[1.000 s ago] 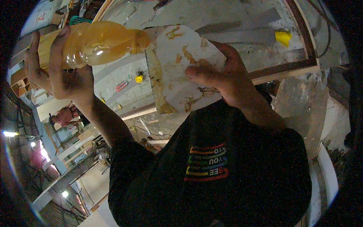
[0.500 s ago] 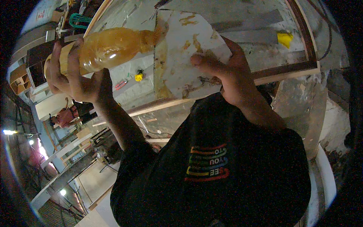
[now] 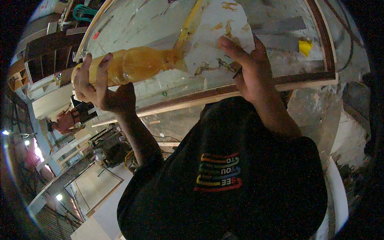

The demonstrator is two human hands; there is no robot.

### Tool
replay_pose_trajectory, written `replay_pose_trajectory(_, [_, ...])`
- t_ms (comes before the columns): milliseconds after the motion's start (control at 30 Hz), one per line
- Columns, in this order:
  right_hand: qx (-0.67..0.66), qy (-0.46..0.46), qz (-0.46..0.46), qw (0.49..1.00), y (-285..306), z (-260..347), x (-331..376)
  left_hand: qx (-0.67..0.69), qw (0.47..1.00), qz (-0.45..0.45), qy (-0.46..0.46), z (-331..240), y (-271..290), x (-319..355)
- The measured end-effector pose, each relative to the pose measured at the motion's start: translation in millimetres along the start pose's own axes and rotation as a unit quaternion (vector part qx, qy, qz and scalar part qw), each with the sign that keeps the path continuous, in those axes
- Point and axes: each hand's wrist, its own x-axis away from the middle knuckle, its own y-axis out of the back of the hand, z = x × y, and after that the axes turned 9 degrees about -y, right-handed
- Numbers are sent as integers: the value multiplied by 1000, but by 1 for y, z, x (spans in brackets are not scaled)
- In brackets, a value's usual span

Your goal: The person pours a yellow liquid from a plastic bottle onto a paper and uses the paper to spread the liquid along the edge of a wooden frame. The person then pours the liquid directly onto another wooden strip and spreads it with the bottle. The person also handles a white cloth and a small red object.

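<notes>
My left hand (image 3: 110, 94) is wrapped round a clear plastic bottle (image 3: 140, 64) of amber liquid, tipped on its side with its neck pointing right. The bottle's neck meets the left side of a flat white board (image 3: 208, 44), smeared with yellow-brown stains. A yellow streak runs along the board's left edge. My right hand (image 3: 254, 68) grips the board at its right side, thumb on top and fingers mostly hidden behind. Both things are held above a grey worktop (image 3: 160, 30). The bottle's mouth cannot be made out clearly.
A brown and pale wooden rim (image 3: 200, 96) borders the worktop. On it lie a yellow scrap (image 3: 305, 47), grey strips (image 3: 280, 26) and a red-ended tool (image 3: 96, 35). A green chair (image 3: 84, 13) and another person (image 3: 66, 122) are farther off at the left.
The bottle has moved right and its neck now sits slightly lower. The board has shifted right and turned, its left edge now slanting. A yellow streak shows along that edge.
</notes>
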Motion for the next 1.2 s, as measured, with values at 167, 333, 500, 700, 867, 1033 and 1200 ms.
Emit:
replay_pose_trajectory(167, [-81, -16, 27, 996, 1, -9, -5, 10, 998, 17, 52, -9, 1, 21])
replay_pose_trajectory(333, [-121, -40, 38, 991, 6, -13, -9, 28, 993, 19, 110, -16, 0, 41])
replay_pose_trajectory(500, [-149, -52, 68, 985, 9, -21, -13, 21, 990, 46, 129, -24, -5, 55])
replay_pose_trajectory(700, [-157, -60, 48, 985, 12, -32, -17, 76, 981, 17, 178, -33, -18, 68])
replay_pose_trajectory(867, [-149, -54, 64, 985, 17, -35, -18, 97, 972, 18, 212, -40, -28, 83])
replay_pose_trajectory(1033, [-146, -64, 78, 984, 22, -37, -20, 94, 971, 60, 209, -47, -35, 104])
replay_pose_trajectory(1200, [51, 18, 46, 998, 34, -35, -20, 75, 969, 102, 212, -40, -48, 143])
